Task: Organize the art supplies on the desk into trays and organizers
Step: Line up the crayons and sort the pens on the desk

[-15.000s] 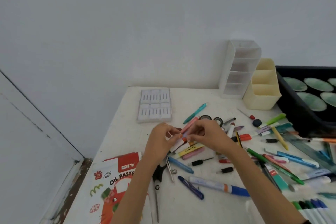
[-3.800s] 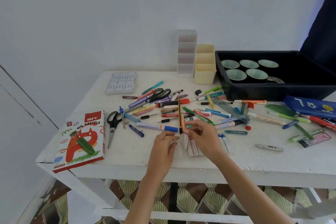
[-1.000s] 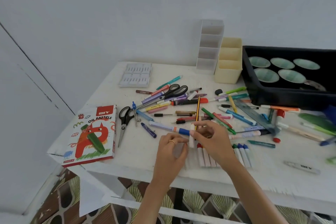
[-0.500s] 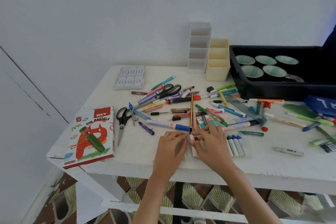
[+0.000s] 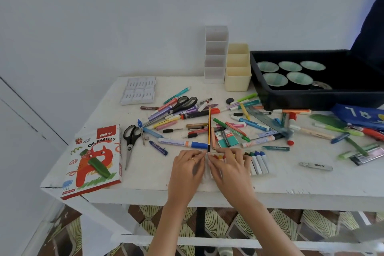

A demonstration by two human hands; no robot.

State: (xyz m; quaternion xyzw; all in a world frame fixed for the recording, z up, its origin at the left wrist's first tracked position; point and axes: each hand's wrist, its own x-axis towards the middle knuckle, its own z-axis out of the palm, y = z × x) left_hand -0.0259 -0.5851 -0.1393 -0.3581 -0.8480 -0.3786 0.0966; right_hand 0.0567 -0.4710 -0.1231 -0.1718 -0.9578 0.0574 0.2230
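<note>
So the person is on the oil pastel step. A row of oil pastels (image 5: 258,162) lies side by side near the front edge of the desk (image 5: 145,174), maybe in a clear insert, hard to say. The left hand (image 5: 188,165) and right hand (image 5: 228,167) meet fingertip to fingertip at the left end of that row. The right hand covers most of the row, so only the red, green and blue tips poke out. The fingers on both hands are bent in towards each other, but honestly can't tell if they're pinching a pastel or just nudging the row straight; the contact spot is hidden.

Going by the layout, the sorting has barely begun. The white organizer (image 5: 216,54) and the cream organizer (image 5: 238,68) at the back look empty, and the black tray (image 5: 311,98) shows only some green cups (image 5: 275,79). The next move probably needs the row squared up and then slid into the oil pastels box (image 5: 93,160), which sits well apart at the front left corner. A yellow-black pencil (image 5: 209,127) points right at the fingertips, so it could get bumped.

The rest of the desk is a white, scuffed top with a big pile of pens and markers (image 5: 197,114), two scissors (image 5: 129,137) and a ruler (image 5: 268,119). There's a plain white wall behind and a patterned floor (image 5: 218,224) below
</note>
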